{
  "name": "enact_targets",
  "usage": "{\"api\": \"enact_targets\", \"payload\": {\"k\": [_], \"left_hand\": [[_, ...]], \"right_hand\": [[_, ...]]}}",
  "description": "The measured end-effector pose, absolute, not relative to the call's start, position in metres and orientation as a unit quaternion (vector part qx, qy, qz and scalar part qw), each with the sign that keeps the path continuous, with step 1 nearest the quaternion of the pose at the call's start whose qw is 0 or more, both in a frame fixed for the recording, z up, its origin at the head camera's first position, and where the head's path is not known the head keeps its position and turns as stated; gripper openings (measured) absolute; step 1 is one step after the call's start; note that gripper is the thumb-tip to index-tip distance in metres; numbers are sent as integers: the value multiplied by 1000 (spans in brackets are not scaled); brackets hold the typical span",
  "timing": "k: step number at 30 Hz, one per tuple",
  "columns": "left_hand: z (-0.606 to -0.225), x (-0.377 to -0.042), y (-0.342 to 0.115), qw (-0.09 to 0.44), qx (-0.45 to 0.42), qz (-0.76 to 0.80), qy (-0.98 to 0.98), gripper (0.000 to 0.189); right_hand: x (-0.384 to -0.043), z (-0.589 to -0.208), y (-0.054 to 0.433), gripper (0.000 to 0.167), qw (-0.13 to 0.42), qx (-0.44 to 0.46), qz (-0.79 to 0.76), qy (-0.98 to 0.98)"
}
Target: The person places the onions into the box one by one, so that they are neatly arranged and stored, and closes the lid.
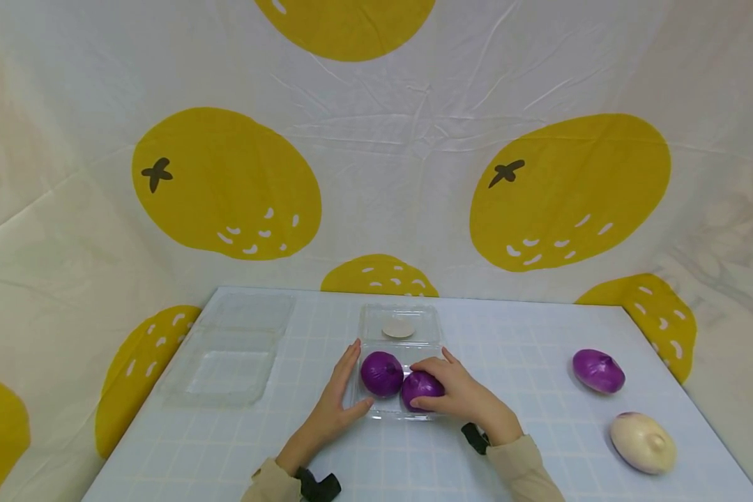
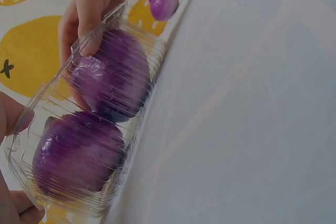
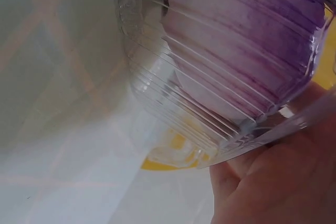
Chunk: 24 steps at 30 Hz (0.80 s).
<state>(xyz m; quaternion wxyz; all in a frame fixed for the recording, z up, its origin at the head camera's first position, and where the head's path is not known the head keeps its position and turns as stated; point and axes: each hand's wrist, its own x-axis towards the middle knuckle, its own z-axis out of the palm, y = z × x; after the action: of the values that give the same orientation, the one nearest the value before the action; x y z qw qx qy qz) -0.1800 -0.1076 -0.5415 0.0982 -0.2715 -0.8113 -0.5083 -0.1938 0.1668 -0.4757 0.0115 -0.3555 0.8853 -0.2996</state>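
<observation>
Two purple onions sit side by side in a clear plastic clamshell box, whose lid lies open toward the back. My right hand holds the right onion inside the box, thumb in front and fingers behind. At the box's left side, my left hand rests with fingers extended and thumb by the front corner. The left onion lies between the hands. Through the ribbed wall, the left wrist view shows both onions. In the right wrist view, a purple onion shows through the plastic, above part of the right hand.
A second clear box lies open on the left of the table. Toward the right are a loose purple onion and a pale, cream-coloured onion. A pale oval label is on the middle box's lid. A fruit-print cloth hangs behind.
</observation>
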Motion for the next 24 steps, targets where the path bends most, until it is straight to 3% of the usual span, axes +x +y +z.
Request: {"api": "enact_targets", "payload": {"k": [8,12,17,24], "left_hand": [[-544,-180,-108,101,-274,-511,-808,88],[-545,-181,-108,103,-276,-509,-808,86],[-544,-181,-109,100,-277,-508,-810,87],[-543,-180,-109,96,-276,-512,-808,88]], "right_hand": [[-195,-476,169,53,1,-349,-322,880],[-196,-474,173,44,-19,-328,-380,865],[-200,-475,177,31,-43,-290,-467,834],[-207,-480,182,32,-42,-191,-630,752]]}}
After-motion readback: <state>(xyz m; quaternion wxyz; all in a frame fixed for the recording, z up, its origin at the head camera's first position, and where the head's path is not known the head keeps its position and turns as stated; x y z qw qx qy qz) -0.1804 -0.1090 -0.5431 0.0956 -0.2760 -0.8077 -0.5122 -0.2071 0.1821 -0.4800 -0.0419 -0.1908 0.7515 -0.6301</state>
